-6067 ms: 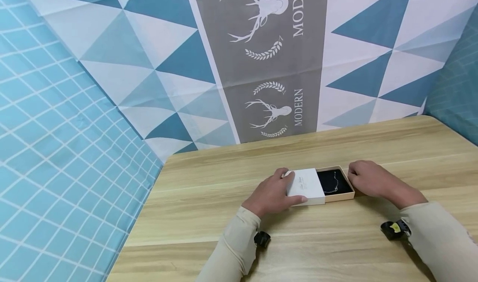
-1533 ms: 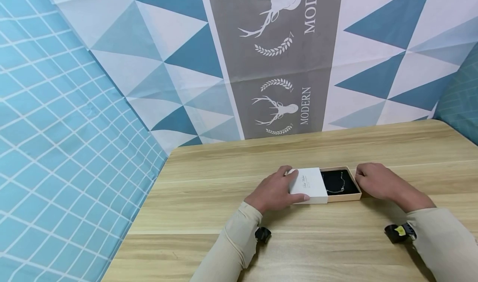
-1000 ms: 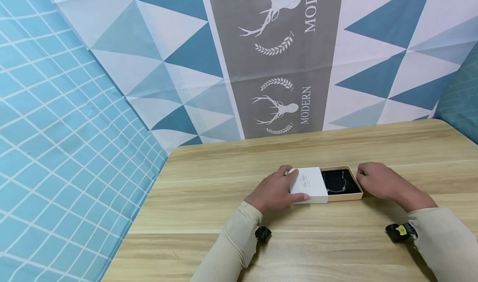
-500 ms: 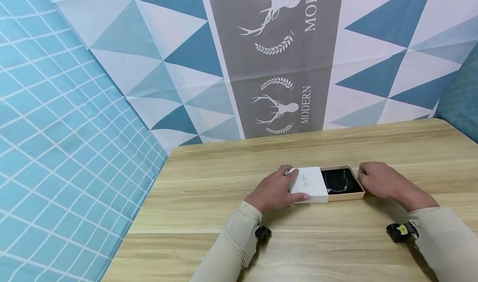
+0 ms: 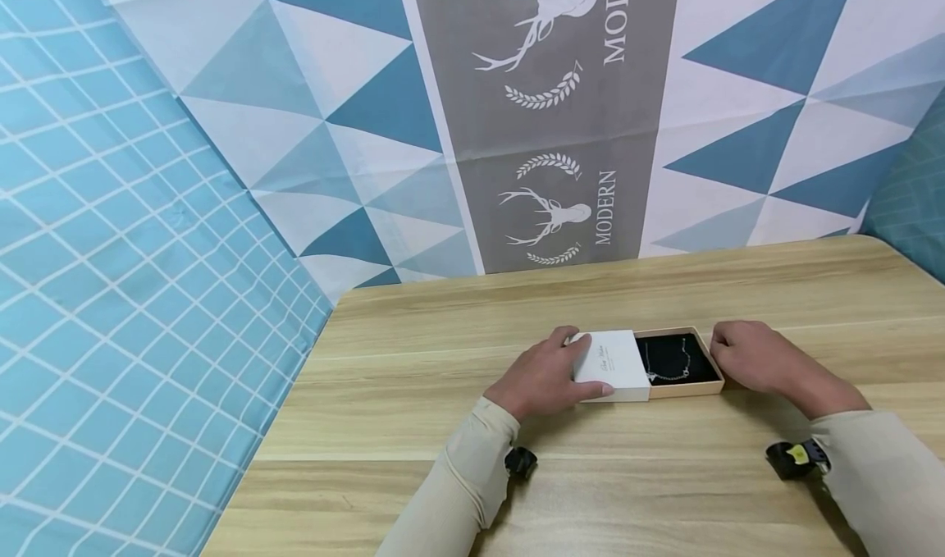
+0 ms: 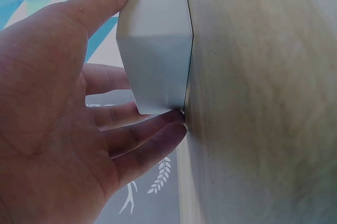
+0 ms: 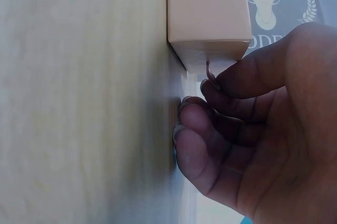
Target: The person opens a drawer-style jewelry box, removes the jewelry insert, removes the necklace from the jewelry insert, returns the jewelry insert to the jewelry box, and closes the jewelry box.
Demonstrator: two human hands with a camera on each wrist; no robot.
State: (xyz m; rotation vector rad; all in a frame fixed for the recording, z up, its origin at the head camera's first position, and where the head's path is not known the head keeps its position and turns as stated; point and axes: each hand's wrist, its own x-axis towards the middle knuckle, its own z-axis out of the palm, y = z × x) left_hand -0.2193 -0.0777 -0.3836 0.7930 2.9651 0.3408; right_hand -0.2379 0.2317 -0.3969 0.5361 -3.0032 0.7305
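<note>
A jewellery box lies flat on the table, its white printed sleeve (image 5: 611, 364) partly off the tan drawer (image 5: 687, 390). Inside the drawer, a silver chain (image 5: 670, 376) with a small pendant rests on a black pad. My left hand (image 5: 542, 376) grips the sleeve's left end, thumb on the near side and fingers at the far side. At the drawer's right end, my right hand (image 5: 753, 358) pinches a small ribbon tab (image 7: 211, 75) between thumb and index finger. Its other fingers are curled near the tabletop. The sleeve covers the drawer's left part.
The wooden table (image 5: 413, 426) extends all round the box. A patterned cloth wall (image 5: 546, 130) rises behind its back edge, and a blue checked cloth (image 5: 148, 253) hangs at the left. Each wrist wears a small black camera (image 5: 521, 462).
My right hand has moved slightly right, drawing the drawer farther out of the sleeve. More of the chain and black pad shows. The left hand keeps holding the sleeve in place.
</note>
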